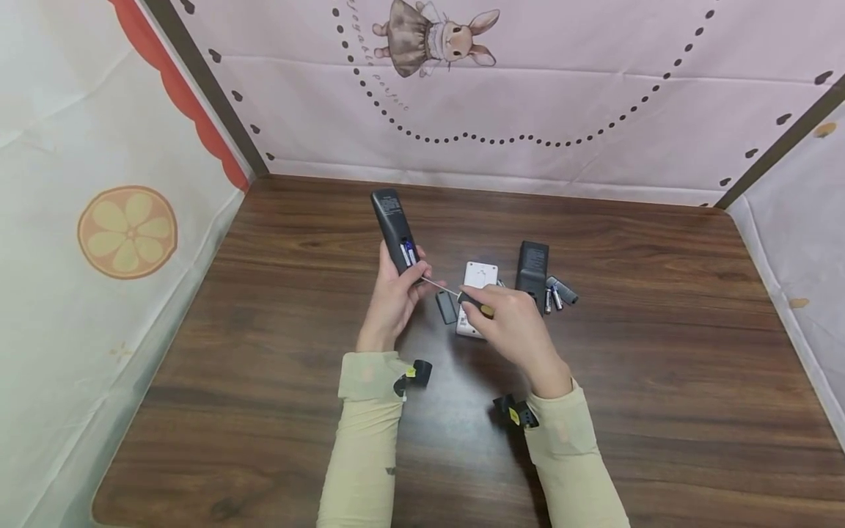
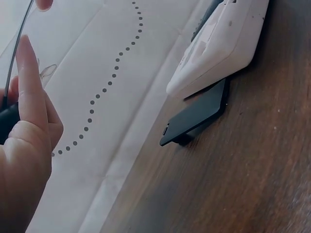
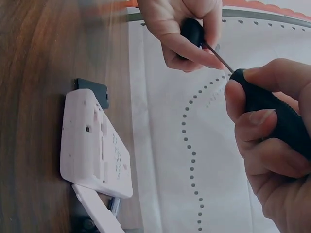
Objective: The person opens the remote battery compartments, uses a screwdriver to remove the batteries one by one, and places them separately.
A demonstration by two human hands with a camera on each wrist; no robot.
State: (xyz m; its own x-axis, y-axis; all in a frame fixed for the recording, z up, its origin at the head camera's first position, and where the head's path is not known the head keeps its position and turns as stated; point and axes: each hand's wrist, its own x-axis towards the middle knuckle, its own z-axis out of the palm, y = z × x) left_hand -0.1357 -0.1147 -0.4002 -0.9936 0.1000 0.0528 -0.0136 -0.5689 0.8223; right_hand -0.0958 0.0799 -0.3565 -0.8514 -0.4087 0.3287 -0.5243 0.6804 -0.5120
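Observation:
My left hand [image 1: 391, 299] grips a black remote control [image 1: 392, 220] by its lower end, back side up. Blue-and-silver batteries [image 1: 408, 254] show in its uncovered compartment. In my right hand [image 1: 518, 330] is a screwdriver [image 3: 274, 109], its dark handle held between thumb and curled fingers. The thin shaft [image 1: 441, 287] reaches to the lower end of the remote, beside my left thumb; the exact contact of its tip is hidden. In the left wrist view, the left hand [image 2: 29, 126] shows with the shaft passing by its fingers.
A white device [image 1: 480, 274] lies on the wooden table under the right hand, a dark battery cover [image 1: 446, 308] at its left. To the right are another black remote [image 1: 532, 265], loose batteries [image 1: 557, 298] and a grey cover [image 1: 563, 290]. A printed cloth [image 1: 528, 95] hangs behind.

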